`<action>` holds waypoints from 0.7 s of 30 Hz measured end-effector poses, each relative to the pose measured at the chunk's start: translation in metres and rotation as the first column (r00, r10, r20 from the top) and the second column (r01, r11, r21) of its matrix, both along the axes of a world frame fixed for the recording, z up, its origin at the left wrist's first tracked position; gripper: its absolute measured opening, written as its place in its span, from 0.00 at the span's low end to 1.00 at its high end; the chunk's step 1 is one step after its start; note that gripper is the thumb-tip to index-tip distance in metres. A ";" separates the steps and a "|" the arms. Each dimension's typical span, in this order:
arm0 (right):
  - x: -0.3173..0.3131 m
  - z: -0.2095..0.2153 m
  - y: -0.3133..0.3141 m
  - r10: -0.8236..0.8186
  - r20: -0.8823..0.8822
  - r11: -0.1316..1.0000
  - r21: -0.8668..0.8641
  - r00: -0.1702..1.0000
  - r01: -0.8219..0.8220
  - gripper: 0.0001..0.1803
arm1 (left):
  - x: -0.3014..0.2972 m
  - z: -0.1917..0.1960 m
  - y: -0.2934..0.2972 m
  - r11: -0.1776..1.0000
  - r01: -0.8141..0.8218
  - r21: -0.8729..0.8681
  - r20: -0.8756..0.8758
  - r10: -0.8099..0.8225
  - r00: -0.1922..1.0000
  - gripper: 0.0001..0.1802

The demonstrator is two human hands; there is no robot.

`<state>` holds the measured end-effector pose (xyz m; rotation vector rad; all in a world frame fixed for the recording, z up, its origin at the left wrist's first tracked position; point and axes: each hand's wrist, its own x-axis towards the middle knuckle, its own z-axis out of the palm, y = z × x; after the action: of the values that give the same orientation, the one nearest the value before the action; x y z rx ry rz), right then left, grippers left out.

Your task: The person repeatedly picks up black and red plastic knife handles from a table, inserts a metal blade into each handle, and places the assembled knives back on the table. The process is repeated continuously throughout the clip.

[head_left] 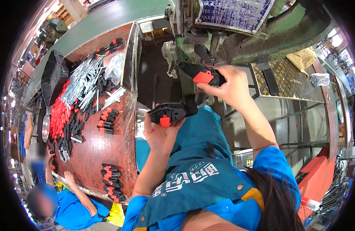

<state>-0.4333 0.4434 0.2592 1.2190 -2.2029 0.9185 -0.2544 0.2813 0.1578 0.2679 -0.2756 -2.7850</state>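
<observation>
My right hand (232, 85) pinches a black plastic part with a red tab (203, 77) between thumb and fingers, right under the tool of a green press (239, 48). Whether that part touches the tool I cannot tell. Lower and to the left, my left hand (161, 135) is closed around a second black plastic part (174, 111), which also carries a red tab. This one is held over my lap, close to the table's right edge. The fingers behind it are mostly hidden.
On the red-brown table (93, 154) at left lie heaped metal strips (83, 81), red pieces (61, 119) and rows of black-and-red parts (112, 183). A co-worker (71, 208) in blue sits at lower left. A patterned board (291, 82) stands at right.
</observation>
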 end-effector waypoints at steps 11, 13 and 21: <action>-0.004 -0.015 0.004 0.120 0.453 0.992 -0.018 0.883 -0.126 0.31 | 0.003 0.006 -0.004 0.998 -0.029 0.052 0.060 0.026 0.998 0.27; -0.001 -0.013 0.006 0.093 0.514 0.994 -0.002 0.853 -0.107 0.34 | 0.004 0.001 -0.007 1.000 0.002 0.028 0.035 -0.003 0.999 0.26; -0.006 -0.011 0.006 -0.014 0.489 0.995 0.094 0.872 -0.036 0.34 | 0.012 0.003 -0.017 0.989 0.064 -0.134 -0.001 -0.065 0.998 0.22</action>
<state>-0.4395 0.4492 0.2479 1.1328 -2.6640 1.2474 -0.2427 0.2644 0.1610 0.2227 -0.4756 -2.8148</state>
